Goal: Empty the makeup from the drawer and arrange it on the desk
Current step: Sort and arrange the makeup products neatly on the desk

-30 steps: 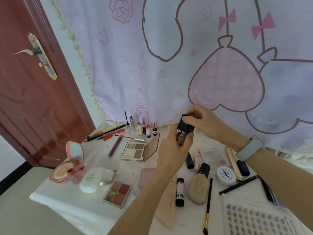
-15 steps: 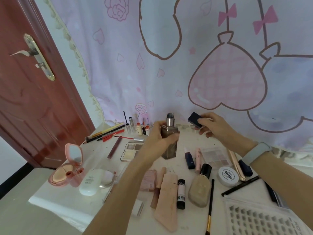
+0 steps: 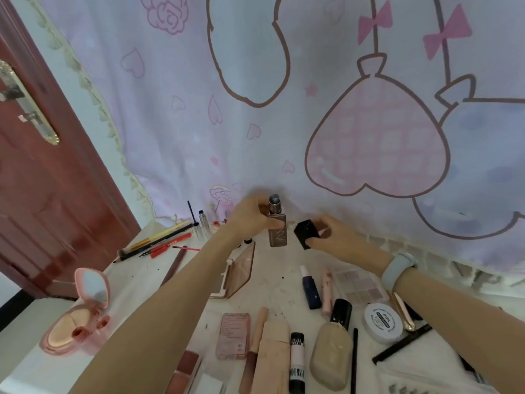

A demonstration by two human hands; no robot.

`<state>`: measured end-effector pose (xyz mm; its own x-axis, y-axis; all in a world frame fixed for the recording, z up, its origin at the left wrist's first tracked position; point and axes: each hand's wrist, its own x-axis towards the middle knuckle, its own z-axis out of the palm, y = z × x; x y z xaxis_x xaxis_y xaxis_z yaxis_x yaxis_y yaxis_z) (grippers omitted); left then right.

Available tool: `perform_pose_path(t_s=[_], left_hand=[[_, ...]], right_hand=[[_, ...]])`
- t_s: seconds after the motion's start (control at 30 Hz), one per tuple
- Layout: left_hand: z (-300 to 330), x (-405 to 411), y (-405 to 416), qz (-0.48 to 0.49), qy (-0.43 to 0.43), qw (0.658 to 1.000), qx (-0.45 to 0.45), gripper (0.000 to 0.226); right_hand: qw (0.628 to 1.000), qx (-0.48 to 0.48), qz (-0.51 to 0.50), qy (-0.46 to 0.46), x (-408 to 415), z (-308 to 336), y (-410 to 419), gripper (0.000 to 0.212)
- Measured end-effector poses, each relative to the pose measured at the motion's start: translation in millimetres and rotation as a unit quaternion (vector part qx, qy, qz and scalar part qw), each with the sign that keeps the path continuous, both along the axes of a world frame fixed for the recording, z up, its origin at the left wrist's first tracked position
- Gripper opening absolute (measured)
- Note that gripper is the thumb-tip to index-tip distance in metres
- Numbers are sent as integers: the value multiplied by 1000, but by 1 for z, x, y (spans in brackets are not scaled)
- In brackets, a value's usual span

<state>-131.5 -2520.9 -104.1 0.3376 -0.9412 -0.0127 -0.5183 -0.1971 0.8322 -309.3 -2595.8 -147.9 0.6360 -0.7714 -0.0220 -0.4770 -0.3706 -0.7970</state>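
Left hand [image 3: 252, 216] grips bottle [image 3: 277, 227] upright at back of desk [image 3: 136, 282], steadying it w/ pump exposed; right hand [image 3: 326, 234] pinches black cap [image 3: 306, 233] just beside, probably to re-cap.

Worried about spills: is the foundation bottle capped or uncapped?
Uncapped. The foundation bottle shows its bare pump; the right hand holds the black cap beside it.

**Pinks, browns and black**

The curtain [image 3: 255, 123] is pale lilac with pink hearts, bows and brown outlines. The door [image 3: 42, 194] is reddish brown. The foundation bottle [image 3: 277, 233] is taupe with a silver pump, its cap [image 3: 306, 233] black. The compact [image 3: 82, 317] is pink, the surface [image 3: 136, 282] white.
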Motion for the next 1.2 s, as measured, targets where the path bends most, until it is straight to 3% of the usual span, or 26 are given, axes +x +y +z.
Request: perform_pose_path(t_s=[0.1,0.23,0.5,0.7,0.8,0.93,1.2], left_hand=[[-9,6,-11,-11,-68,998,15,21],[-20,10,-21,-3,-127,992,23,19],[-26,4,-26,46,-171,984,23,25],[-27,-2,-22,74,-156,985,15,61],[-23,-5,-12,89,-173,981,6,74],[-14,-15,16,113,-209,971,-32,61],[-13,-46,73,72,-264,953,-131,30]], right_hand=[[998,-61,-14,9,10,-9,-6,41],[996,-74,-3,49,23,-20,-10,41],[989,-114,-2,91,40,-31,-12,37],[991,-112,2,74,35,-30,-11,50],[989,-131,-22,62,20,-25,-5,44],[972,-223,19,71,0,-13,17,26],[912,-315,126,228,1,-14,52,48]])
